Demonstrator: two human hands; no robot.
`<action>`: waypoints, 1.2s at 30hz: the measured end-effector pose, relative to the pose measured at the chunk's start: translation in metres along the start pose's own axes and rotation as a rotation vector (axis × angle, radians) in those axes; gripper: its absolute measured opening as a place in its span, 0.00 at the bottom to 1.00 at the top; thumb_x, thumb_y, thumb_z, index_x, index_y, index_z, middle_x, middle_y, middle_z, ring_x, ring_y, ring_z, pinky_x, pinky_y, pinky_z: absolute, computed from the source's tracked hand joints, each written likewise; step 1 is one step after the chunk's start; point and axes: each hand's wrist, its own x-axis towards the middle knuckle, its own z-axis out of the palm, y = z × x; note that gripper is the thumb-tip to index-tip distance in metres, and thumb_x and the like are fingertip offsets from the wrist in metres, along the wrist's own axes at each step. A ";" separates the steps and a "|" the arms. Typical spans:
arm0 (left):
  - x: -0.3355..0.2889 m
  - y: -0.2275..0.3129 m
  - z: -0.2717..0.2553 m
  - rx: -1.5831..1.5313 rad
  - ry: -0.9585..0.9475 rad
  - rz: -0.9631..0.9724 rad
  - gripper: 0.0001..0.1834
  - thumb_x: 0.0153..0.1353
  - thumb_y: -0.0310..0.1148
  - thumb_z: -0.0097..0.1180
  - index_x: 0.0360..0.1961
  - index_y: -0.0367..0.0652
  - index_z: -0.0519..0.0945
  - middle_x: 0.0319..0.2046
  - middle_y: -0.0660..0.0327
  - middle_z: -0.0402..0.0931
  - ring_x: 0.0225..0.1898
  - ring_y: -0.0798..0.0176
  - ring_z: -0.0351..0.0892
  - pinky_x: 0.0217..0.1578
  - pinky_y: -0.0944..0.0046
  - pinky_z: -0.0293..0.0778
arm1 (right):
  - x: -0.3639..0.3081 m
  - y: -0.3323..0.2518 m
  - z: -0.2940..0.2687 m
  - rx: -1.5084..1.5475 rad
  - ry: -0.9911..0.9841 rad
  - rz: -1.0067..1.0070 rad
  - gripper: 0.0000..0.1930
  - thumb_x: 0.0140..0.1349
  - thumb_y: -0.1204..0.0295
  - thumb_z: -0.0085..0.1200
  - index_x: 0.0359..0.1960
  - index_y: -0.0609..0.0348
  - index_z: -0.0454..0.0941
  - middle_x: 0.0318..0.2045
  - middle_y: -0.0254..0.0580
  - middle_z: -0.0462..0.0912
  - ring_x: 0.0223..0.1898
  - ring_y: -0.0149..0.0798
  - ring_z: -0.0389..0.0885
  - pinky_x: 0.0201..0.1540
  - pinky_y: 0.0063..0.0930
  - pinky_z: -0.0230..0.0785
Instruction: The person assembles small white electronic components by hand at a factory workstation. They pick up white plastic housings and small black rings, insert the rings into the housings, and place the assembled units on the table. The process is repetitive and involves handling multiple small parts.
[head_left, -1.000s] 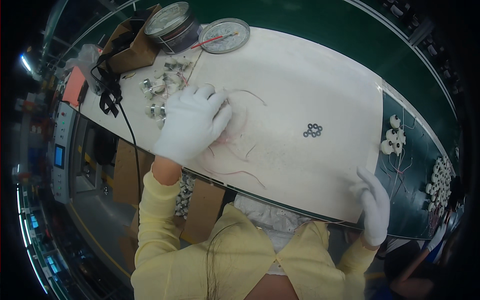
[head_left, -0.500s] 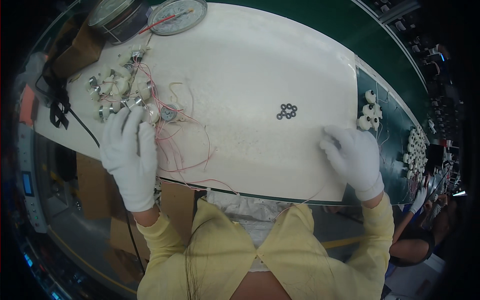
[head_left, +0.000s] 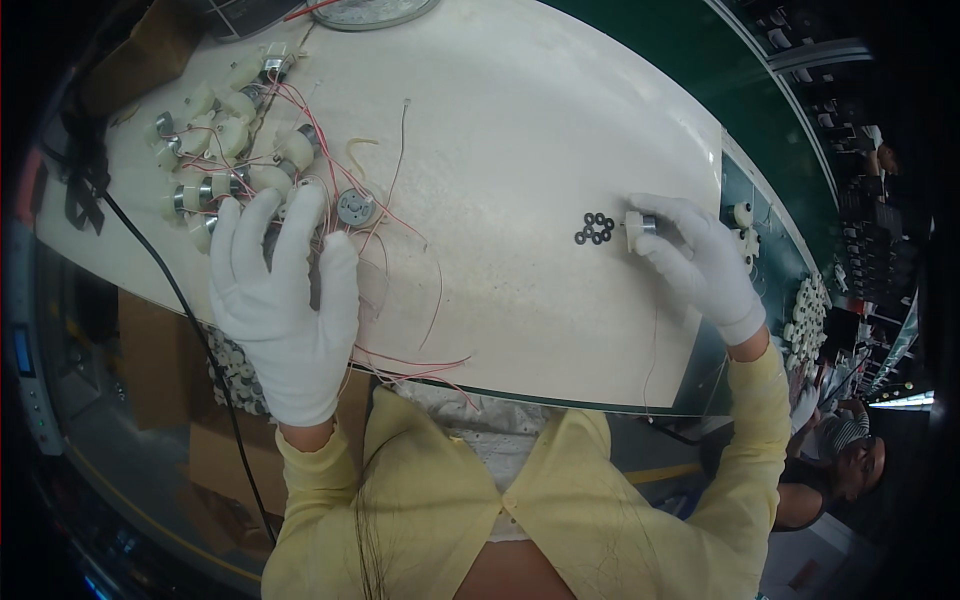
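My right hand (head_left: 705, 265), in a white glove, grips a small motor (head_left: 636, 229) with a white plastic cap between thumb and fingers. The motor's white end points left, toward several small black rings (head_left: 597, 229) lying together on the white tabletop. My gloved left hand (head_left: 285, 290) is open, its fingers apart, at the near edge of a pile of white-capped motors (head_left: 232, 135) with pink and red wires. A silver motor (head_left: 355, 207) lies just beyond its thumb. What is under the left fingertips is partly hidden.
More white-capped parts (head_left: 805, 318) lie on the green surface (head_left: 735, 180) at the right. A black cable (head_left: 155, 255) crosses the table's left edge. A round metal lid (head_left: 375, 12) and a cardboard box (head_left: 140, 60) stand at the far left. Another person sits at the lower right.
My right hand has turned and come close to the black rings, and the motor in it now shows. My left hand has spread its fingers over the pile. The view has shifted a little.
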 end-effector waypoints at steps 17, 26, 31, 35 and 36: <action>0.001 0.001 0.003 -0.021 0.014 0.002 0.21 0.62 0.35 0.67 0.58 0.52 0.86 0.59 0.54 0.78 0.65 0.38 0.72 0.63 0.43 0.69 | 0.025 -0.020 -0.010 -0.613 -0.012 -0.435 0.17 0.58 0.72 0.62 0.50 0.45 0.81 0.34 0.32 0.80 0.35 0.40 0.80 0.42 0.36 0.69; -0.001 0.003 0.002 -0.018 0.011 -0.006 0.23 0.62 0.35 0.66 0.60 0.52 0.85 0.60 0.52 0.77 0.65 0.37 0.72 0.63 0.41 0.69 | 0.012 -0.015 -0.032 -0.820 -0.162 -0.476 0.15 0.55 0.73 0.57 0.45 0.42 0.82 0.30 0.29 0.76 0.34 0.38 0.79 0.42 0.33 0.69; 0.000 0.005 0.000 -0.016 -0.009 0.003 0.23 0.62 0.34 0.66 0.60 0.51 0.85 0.60 0.51 0.77 0.65 0.36 0.71 0.63 0.41 0.69 | 0.010 -0.011 -0.036 -0.692 -0.250 -0.367 0.14 0.58 0.72 0.59 0.47 0.46 0.82 0.31 0.30 0.82 0.31 0.41 0.81 0.40 0.35 0.71; 0.002 0.007 -0.002 -0.012 -0.008 -0.003 0.23 0.63 0.34 0.65 0.60 0.49 0.85 0.59 0.50 0.78 0.65 0.35 0.72 0.63 0.41 0.69 | -0.005 0.004 -0.025 -0.163 -0.197 -0.109 0.12 0.66 0.72 0.59 0.51 0.55 0.82 0.34 0.36 0.87 0.28 0.45 0.83 0.39 0.35 0.73; 0.002 0.007 -0.001 -0.012 -0.007 0.002 0.23 0.63 0.34 0.65 0.60 0.49 0.85 0.59 0.50 0.78 0.65 0.35 0.72 0.63 0.41 0.69 | -0.014 0.009 -0.016 -0.033 -0.133 -0.057 0.12 0.68 0.72 0.58 0.52 0.58 0.82 0.34 0.38 0.88 0.27 0.45 0.83 0.39 0.35 0.74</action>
